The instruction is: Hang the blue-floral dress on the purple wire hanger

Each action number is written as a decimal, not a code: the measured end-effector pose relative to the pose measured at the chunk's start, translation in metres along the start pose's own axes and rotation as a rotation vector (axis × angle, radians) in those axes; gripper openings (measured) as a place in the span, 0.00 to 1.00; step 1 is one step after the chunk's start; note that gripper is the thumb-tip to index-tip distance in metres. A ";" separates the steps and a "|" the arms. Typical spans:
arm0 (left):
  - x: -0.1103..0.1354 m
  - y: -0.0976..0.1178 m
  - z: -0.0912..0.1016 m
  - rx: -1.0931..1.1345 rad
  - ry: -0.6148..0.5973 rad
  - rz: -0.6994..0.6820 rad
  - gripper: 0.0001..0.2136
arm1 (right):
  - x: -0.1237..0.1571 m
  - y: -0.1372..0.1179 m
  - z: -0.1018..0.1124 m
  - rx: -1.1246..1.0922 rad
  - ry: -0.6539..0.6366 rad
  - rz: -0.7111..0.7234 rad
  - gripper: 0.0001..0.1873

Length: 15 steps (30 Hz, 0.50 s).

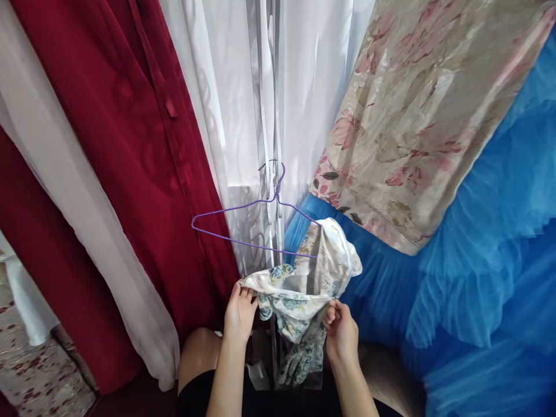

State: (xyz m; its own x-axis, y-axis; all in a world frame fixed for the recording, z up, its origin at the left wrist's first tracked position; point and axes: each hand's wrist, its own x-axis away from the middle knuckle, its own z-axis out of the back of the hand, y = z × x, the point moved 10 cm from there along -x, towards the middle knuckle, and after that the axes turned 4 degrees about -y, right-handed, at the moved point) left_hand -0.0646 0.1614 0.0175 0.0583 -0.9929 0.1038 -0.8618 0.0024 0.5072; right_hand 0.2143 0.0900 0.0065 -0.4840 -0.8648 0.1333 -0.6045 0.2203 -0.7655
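Observation:
A purple hanger (243,238) hangs in the middle of the view by its hook. A white garment with a blue-green floral print (295,315) is draped over the hanger's right end, while the left end is bare. My left hand (242,307) pinches the garment's left upper corner, below the hanger. My right hand (340,324) grips its edge on the right, so the edge is stretched between both hands. The lower part of the garment hangs down between my forearms. Its exact kind cannot be made out.
Dark red curtains (143,174) and a white sheer (87,191) hang on the left. White fabric (313,75) hangs behind the hanger. A beige floral garment (403,133) and a ruffled blue tulle dress (473,255) hang close on the right. A patterned carpet (39,359) shows at lower left.

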 end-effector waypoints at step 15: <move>0.103 -0.036 -0.157 -1.209 -0.650 -0.314 0.11 | 0.065 0.033 -0.070 0.181 -0.697 -0.427 0.34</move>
State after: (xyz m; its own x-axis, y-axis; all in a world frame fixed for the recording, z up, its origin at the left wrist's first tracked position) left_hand 0.0516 0.0780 0.1447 -0.3610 -0.8474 -0.3894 0.1223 -0.4570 0.8810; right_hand 0.1179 0.0726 0.0339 0.3016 -0.9515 0.0609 -0.5074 -0.2142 -0.8346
